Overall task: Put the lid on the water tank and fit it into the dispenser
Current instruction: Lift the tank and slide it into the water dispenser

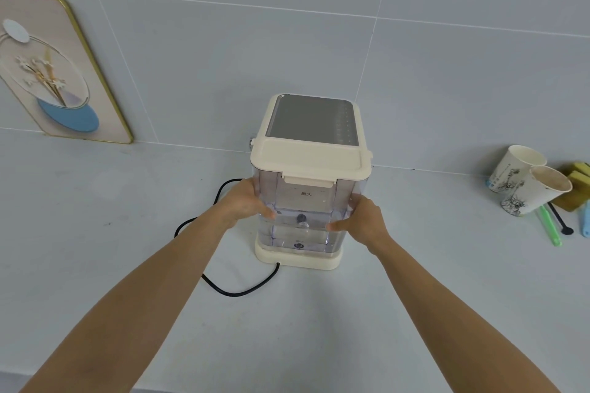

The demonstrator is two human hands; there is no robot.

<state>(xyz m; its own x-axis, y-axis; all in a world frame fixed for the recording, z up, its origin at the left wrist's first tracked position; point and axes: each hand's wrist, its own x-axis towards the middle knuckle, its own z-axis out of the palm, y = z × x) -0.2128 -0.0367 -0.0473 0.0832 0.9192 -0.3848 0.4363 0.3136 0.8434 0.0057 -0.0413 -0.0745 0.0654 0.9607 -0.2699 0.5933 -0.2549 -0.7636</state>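
A clear plastic water tank [301, 201] stands upright on the cream base of the dispenser [311, 120], against the dispenser's body. A cream lid [311, 158] sits flat on top of the tank, its front latch folded down. My left hand [245, 201] grips the tank's left wall, and my right hand [359, 220] grips its right wall. Both thumbs press on the tank's front face. The tank's lower edge sits inside the rim of the base [300, 257]. The tank appears to hold little or no water.
A black power cord [223, 287] loops on the counter left of and in front of the dispenser. Two paper cups [530, 183], yellow sponges [578, 182] and small utensils lie at the far right. A framed picture [51, 73] leans on the tiled wall at left.
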